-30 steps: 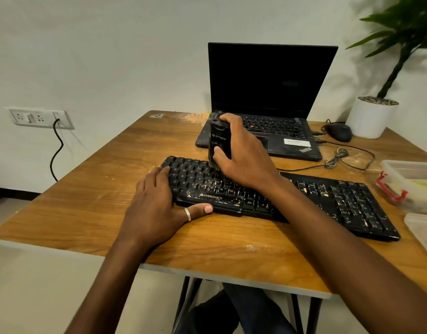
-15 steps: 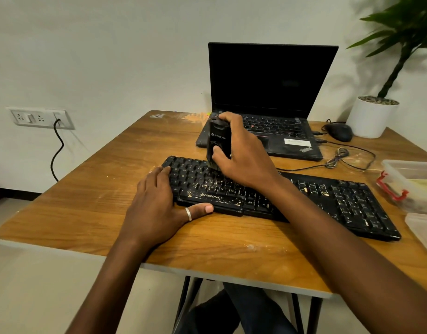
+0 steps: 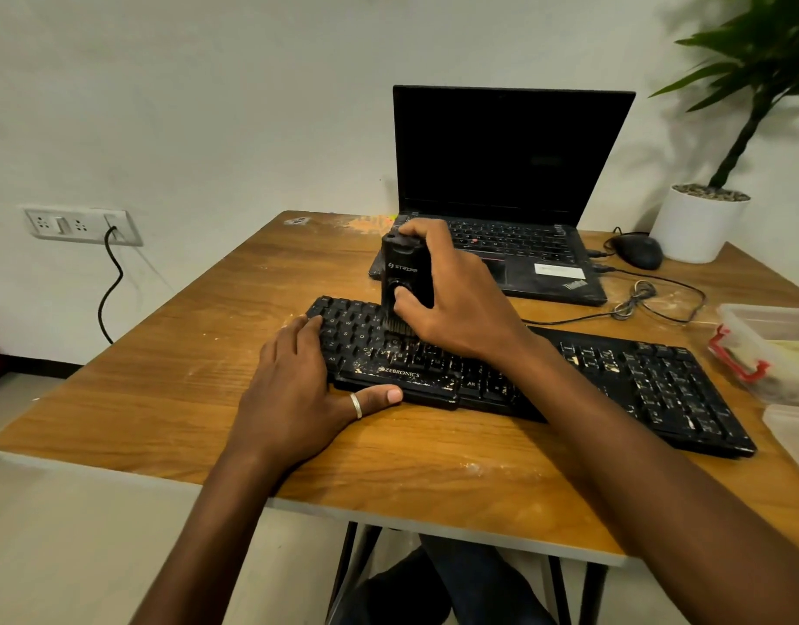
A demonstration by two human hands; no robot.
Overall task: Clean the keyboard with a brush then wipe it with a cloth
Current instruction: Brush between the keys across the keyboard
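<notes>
A black keyboard (image 3: 650,381), speckled with pale crumbs, lies across the wooden table (image 3: 172,381). My right hand (image 3: 452,300) grips a black block-shaped brush (image 3: 400,272) upright, its bristles down on the keys near the keyboard's left end. My left hand (image 3: 294,390) rests on the keyboard's left end, fingers flat over the keys and the thumb, with a ring, along the front edge. No cloth shows in view.
An open black laptop (image 3: 510,173) stands behind the keyboard. A mouse (image 3: 637,251) with a coiled cable and a potted plant (image 3: 700,223) sit at the back right. Clear plastic containers (image 3: 767,345) occupy the right edge. A wall socket (image 3: 79,224) with a cable is at left.
My right hand has shifted the brush slightly left along the keys. My left hand has stayed in place.
</notes>
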